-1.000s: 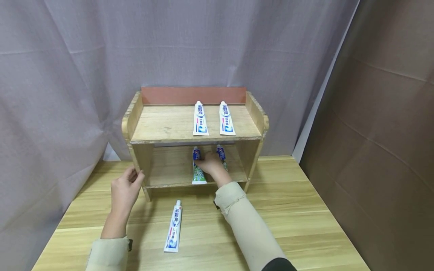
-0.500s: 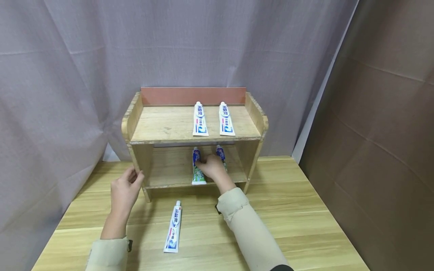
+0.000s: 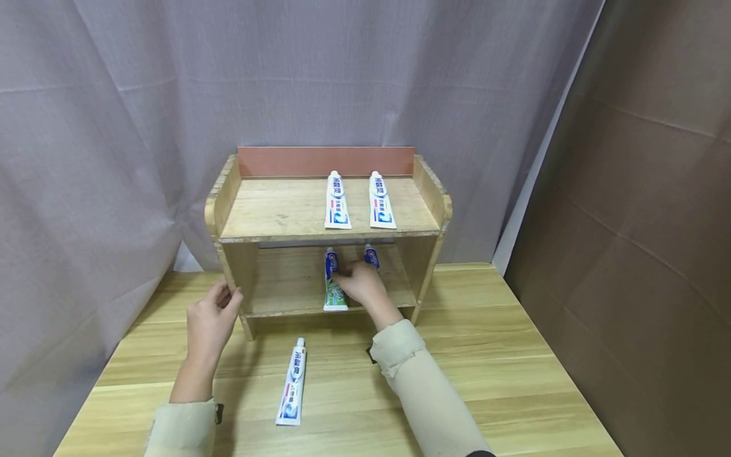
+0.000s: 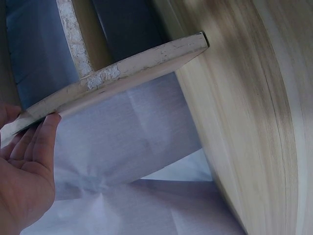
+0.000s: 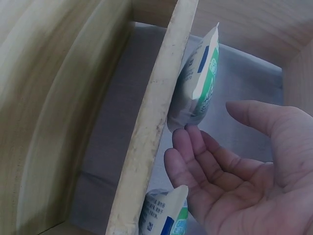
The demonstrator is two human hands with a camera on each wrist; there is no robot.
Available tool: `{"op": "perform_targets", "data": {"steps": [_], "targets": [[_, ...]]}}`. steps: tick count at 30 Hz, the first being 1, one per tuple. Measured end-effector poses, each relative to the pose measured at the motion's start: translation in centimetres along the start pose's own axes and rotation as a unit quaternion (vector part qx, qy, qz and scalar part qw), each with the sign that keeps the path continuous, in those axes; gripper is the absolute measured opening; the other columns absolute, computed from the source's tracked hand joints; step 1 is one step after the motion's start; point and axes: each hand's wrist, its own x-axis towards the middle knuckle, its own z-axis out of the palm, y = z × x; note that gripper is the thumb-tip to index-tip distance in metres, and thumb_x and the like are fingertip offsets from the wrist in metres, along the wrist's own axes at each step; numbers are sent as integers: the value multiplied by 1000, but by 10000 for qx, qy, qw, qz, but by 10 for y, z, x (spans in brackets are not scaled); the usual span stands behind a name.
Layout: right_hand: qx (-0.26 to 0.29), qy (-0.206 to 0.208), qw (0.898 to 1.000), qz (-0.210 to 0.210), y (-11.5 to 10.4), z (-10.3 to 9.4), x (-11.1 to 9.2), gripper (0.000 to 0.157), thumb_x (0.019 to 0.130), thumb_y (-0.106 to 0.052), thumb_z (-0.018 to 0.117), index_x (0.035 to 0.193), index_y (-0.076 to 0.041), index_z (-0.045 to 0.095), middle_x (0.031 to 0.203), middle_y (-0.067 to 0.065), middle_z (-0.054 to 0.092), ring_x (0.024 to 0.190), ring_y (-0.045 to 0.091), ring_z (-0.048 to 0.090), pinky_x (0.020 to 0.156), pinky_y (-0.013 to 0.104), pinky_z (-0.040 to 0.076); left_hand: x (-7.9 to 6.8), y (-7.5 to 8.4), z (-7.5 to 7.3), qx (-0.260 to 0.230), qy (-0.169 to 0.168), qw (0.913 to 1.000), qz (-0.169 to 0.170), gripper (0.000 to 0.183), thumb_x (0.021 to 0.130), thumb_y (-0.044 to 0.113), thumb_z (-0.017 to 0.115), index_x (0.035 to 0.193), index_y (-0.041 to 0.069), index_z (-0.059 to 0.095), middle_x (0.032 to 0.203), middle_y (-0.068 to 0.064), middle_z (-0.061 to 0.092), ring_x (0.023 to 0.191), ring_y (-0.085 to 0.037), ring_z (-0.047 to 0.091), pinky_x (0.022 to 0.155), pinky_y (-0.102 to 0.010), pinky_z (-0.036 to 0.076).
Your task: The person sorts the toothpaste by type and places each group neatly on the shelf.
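My left hand [image 3: 208,327] grips the front edge of the left side panel of a two-tier wooden shelf [image 3: 273,212]. In the left wrist view, thumb and fingers [image 4: 45,142] lie on opposite faces of that panel. On the lower tier, my right hand [image 3: 365,284] is between a blue-and-green toothpaste tube [image 3: 335,297] and a similar tube [image 3: 371,255] it partly hides. The right wrist view shows its fingers loosely bent and holding nothing, fingertips close to the nearer-thumb tube [image 5: 198,81]; contact is unclear.
Two white-and-blue toothpaste tubes [image 3: 337,206] [image 3: 381,204] lie side by side on the upper tier. Another white tube [image 3: 292,387] lies on the wooden table [image 3: 502,381] before the shelf. Grey curtain [image 3: 320,76] hangs behind; a brown cloth [image 3: 634,209] stands right.
My right hand has drawn slightly back and to the right from the left lower tube. The left hand stays on the side panel, and the tubes look unmoved.
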Motion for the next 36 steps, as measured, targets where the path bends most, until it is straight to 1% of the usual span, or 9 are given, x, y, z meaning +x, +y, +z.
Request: {"op": "perform_targets", "data": {"steps": [2,7,12,14,19,23,27,30,36], "targets": [[44,41,10000,-54,0,-1,-2,29,92,-34,69,77,-9,71,66,0,64,58,16,56,52,30,49,0,0,0,-10,7,10000,9,19,94,12,67,108,1,73,101,-20,74,90,-36,74,77,-38,60],[-31,49,9999,-152,1,-1,-9,29,93,-34,67,78,-9,71,66,1,65,58,18,57,52,32,50,0,0,0,6,31,10000,13,19,94,12,66,108,1,73,100,-19,75,89,-35,75,76,-39,60],[-31,96,9998,-176,0,1,-13,26,93,-33,67,92,-9,76,81,3,74,70,21,66,66,35,58,-1,1,0,4,2,10000,-36,19,94,12,66,108,1,73,100,-19,75,90,-35,74,77,-39,60],[32,154,9997,-184,0,1,-15,26,92,-33,68,95,-8,77,85,4,75,74,21,68,70,36,59,-1,1,0,4,-15,10000,-51,19,94,13,66,108,1,73,100,-19,75,90,-35,74,77,-39,60],[179,216,9993,-249,-3,-3,-19,24,92,-32,68,92,-10,77,79,1,74,68,18,65,66,34,58,-1,0,0,55,-19,9999,-89,20,94,14,67,108,2,73,101,-18,75,91,-34,74,77,-37,60],[276,191,9992,-228,-3,-6,-23,25,92,-33,69,91,-9,76,76,-1,71,66,14,63,65,31,57,0,1,0,84,-19,9999,-125,21,94,15,66,109,1,73,100,-19,75,90,-34,75,77,-41,61],[301,177,9991,-245,-3,-7,-27,27,92,-35,69,91,-9,76,77,-1,72,67,13,63,65,31,57,0,1,0,127,-20,9997,-211,22,95,16,66,109,1,73,100,-19,75,90,-33,75,78,-44,61],[369,190,9988,-276,-4,-8,-30,27,93,-34,68,93,-8,76,81,1,73,69,13,65,68,31,59,1,0,0,125,-33,9996,-249,23,95,17,66,110,1,73,101,-19,75,91,-34,75,79,-43,61],[487,191,9984,-197,-5,-8,-39,27,93,-34,69,95,-8,75,84,1,74,70,12,67,68,30,60,1,0,1,88,-29,9998,-188,22,94,15,66,109,0,73,101,-20,74,90,-35,74,78,-42,61]]}}
